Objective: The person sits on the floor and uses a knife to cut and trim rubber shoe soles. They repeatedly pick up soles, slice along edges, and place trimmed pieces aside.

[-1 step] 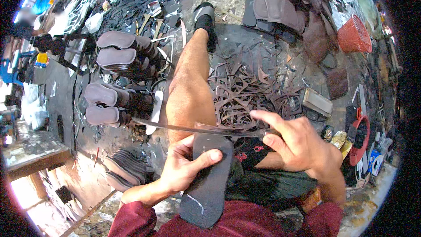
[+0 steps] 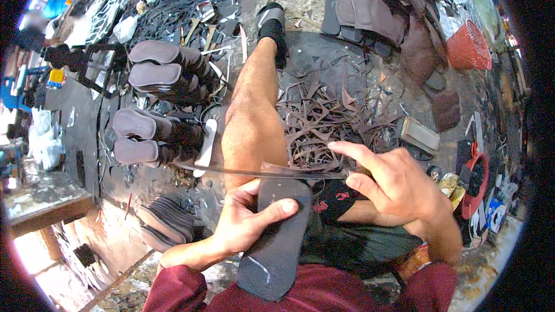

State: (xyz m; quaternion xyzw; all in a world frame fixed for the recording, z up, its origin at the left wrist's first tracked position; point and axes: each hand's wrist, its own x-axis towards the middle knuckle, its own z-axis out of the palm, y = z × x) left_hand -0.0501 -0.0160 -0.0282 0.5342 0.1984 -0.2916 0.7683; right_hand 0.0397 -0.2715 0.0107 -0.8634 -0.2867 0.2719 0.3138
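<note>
While the flat, dark-grey, foot-shaped sole (image 2: 274, 240) lies at six o'clock, the left hand (image 2: 245, 219) clamps it, thumb uppermost. At four o'clock, the right hand (image 2: 399, 188) spreads index finger and thumb beside a long, thin, dark strip (image 2: 306, 174); grip indeterminable.

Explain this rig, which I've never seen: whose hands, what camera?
There is no machine: these are a person's two bare hands, seen from above by a fisheye camera on the head, so straight edges bend near the rim. The left hand holds a dark flat sole. The right hand is at the end of a thin dark strip; its grip is unclear. Beyond lie brown scraps, with stacks of sole-shaped pieces to the left and a red basket to the right.
</note>
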